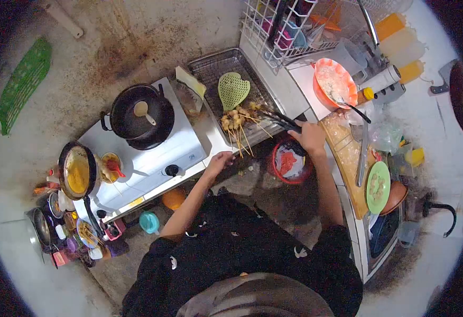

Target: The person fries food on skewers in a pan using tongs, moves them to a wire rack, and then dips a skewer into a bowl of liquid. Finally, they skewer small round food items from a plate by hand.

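Head-worn view, facing forward and down

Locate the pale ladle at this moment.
In the head view, the pale ladle lies inside the black wok on the stove, on the person's left, beyond the frying pan with yellow contents.

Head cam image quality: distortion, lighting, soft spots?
Head view: fisheye curves the right-hand counter; corners drop to noisy black; floor dim; stove top bright against the dark wok; small clutter at far left too small to read.
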Available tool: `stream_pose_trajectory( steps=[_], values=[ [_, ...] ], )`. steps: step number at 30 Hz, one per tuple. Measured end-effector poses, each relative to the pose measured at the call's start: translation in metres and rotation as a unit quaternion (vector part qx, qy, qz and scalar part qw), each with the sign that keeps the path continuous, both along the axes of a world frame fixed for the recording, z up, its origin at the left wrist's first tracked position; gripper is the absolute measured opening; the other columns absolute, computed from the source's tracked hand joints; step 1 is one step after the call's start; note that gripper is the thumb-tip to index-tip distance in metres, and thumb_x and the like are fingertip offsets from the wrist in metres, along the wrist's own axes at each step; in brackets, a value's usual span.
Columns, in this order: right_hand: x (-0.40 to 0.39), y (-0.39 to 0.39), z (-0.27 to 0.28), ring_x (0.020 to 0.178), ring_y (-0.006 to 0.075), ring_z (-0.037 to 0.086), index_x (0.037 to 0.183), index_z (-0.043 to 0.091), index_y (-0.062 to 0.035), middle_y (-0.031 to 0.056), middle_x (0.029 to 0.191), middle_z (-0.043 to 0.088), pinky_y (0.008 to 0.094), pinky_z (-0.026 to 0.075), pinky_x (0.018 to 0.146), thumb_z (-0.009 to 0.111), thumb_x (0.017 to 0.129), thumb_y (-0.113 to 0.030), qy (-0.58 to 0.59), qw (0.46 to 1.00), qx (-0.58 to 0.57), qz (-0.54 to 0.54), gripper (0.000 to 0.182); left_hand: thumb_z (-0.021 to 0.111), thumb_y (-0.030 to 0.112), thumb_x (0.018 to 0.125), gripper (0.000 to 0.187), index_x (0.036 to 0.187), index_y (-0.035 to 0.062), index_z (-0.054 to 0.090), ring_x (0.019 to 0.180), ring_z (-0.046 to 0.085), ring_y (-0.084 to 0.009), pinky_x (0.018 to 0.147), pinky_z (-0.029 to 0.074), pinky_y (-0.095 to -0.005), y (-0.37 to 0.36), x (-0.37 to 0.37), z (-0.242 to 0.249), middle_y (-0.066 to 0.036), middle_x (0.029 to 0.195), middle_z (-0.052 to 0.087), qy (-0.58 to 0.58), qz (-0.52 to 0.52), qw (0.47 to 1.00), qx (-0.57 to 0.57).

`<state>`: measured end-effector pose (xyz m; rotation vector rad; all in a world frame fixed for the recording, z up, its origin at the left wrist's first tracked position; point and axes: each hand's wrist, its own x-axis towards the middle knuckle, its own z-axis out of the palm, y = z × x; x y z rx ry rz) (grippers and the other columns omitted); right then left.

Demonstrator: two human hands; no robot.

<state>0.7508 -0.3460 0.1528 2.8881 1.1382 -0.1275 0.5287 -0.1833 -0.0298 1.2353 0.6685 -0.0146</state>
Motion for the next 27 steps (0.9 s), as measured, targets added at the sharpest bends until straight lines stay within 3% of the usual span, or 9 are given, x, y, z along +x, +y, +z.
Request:
stream_pose_trajectory(
  steps=[7, 9, 13, 18, 20, 22, 23, 26, 27],
  values=[
    [-0.008, -0.003, -0.005, 0.075, 0.0305, 0.06, 0.098, 0.061, -0.0137, 0.015, 0.075, 0.061, 0.0399, 0.047, 0.064, 0.058, 0.069, -0.048, 0.043, 0.998, 0.031, 0.027, 0.044, 0.044, 0.033, 0.087, 0.035, 0.111, 0.0072, 0.047, 0.085, 0.051, -0.0105, 0.077, 0.038, -0.0251, -0.004, -0.033, 0.035, -0.001, 0.102, 0.055, 0.0, -0.012, 1.0, 0.0],
    [-0.011, -0.011, -0.001, 0.076, 0.0315, 0.059, 0.099, 0.061, -0.0125, 0.0169, 0.078, 0.061, 0.0395, 0.047, 0.066, 0.056, 0.07, -0.05, 0.003, 0.998, 0.056, 0.041, 0.048, 0.045, 0.031, 0.087, 0.036, 0.113, 0.0057, 0.044, 0.086, 0.051, -0.0113, 0.077, 0.039, -0.0255, -0.009, -0.064, 0.033, -0.002, 0.104, 0.054, -0.01, 0.034, 0.999, -0.024],
    [-0.035, -0.015, 0.045, 0.091, 0.0284, 0.057, 0.11, 0.054, -0.0061, 0.0184, 0.099, 0.058, 0.0365, 0.043, 0.078, 0.056, 0.075, -0.043, 0.118, 0.985, 0.106, -0.062, 0.051, 0.053, 0.029, 0.083, 0.055, 0.122, 0.0002, 0.027, 0.088, 0.052, -0.014, 0.076, 0.041, -0.0263, -0.008, -0.145, -0.001, -0.007, 0.106, 0.05, 0.013, 0.212, 0.976, -0.049],
    [-0.048, -0.019, 0.043, 0.083, 0.0192, 0.056, 0.116, 0.049, -0.0039, 0.0107, 0.099, 0.059, 0.029, 0.043, 0.074, 0.057, 0.079, -0.031, 0.286, 0.915, 0.283, -0.024, 0.047, 0.057, 0.03, 0.08, 0.063, 0.122, -0.0012, 0.023, 0.088, 0.049, -0.0128, 0.07, 0.042, -0.0239, 0.013, -0.23, -0.012, -0.009, 0.099, 0.047, 0.053, 0.554, 0.827, 0.078],
    [-0.066, -0.009, 0.055, 0.076, 0.0147, 0.055, 0.118, 0.047, -0.0036, 0.0062, 0.094, 0.059, 0.0255, 0.044, 0.067, 0.056, 0.08, -0.028, 0.334, 0.892, 0.304, -0.033, 0.046, 0.057, 0.031, 0.08, 0.065, 0.121, -0.0048, 0.023, 0.095, 0.046, -0.019, 0.074, 0.041, -0.029, 0.028, -0.238, 0.052, -0.013, 0.106, 0.042, 0.114, 0.588, 0.789, 0.137],
    [-0.085, 0.004, 0.065, 0.064, 0.0067, 0.046, 0.121, 0.045, -0.0054, -0.0003, 0.081, 0.055, 0.0184, 0.038, 0.054, 0.055, 0.082, -0.028, 0.448, 0.84, 0.302, -0.046, 0.047, 0.055, 0.033, 0.081, 0.065, 0.119, -0.0089, 0.025, 0.097, 0.045, -0.0252, 0.08, 0.038, -0.0349, 0.059, -0.261, 0.008, -0.017, 0.11, 0.04, 0.18, 0.644, 0.661, 0.339],
    [-0.088, 0.008, 0.055, 0.058, 0.0021, 0.038, 0.122, 0.043, -0.0063, -0.004, 0.073, 0.049, 0.0152, 0.031, 0.047, 0.053, 0.083, -0.026, 0.488, 0.813, 0.317, -0.002, 0.045, 0.054, 0.035, 0.081, 0.065, 0.118, -0.0106, 0.026, 0.098, 0.045, -0.0267, 0.082, 0.037, -0.0365, 0.07, -0.269, 0.01, -0.019, 0.11, 0.041, 0.196, 0.631, 0.676, 0.327],
    [-0.122, 0.037, 0.047, 0.056, 0.003, 0.038, 0.122, 0.044, -0.0075, -0.0045, 0.075, 0.049, 0.0159, 0.032, 0.048, 0.053, 0.083, -0.019, 0.507, 0.803, 0.308, 0.057, 0.042, 0.049, 0.035, 0.084, 0.058, 0.117, -0.0099, 0.034, 0.087, 0.052, -0.0229, 0.075, 0.041, -0.0323, 0.097, -0.298, -0.018, -0.018, 0.104, 0.05, 0.194, 0.59, 0.695, 0.363],
    [-0.139, 0.047, 0.048, 0.05, 0.0015, 0.037, 0.121, 0.044, -0.0049, -0.0041, 0.067, 0.046, 0.0142, 0.028, 0.041, 0.052, 0.081, -0.043, 0.496, 0.816, 0.289, 0.064, 0.056, 0.048, 0.033, 0.085, 0.051, 0.115, -0.0079, 0.04, 0.08, 0.053, -0.0189, 0.068, 0.041, -0.0286, 0.102, -0.298, -0.006, -0.015, 0.099, 0.054, 0.116, 0.578, 0.767, 0.255]
  ],
)
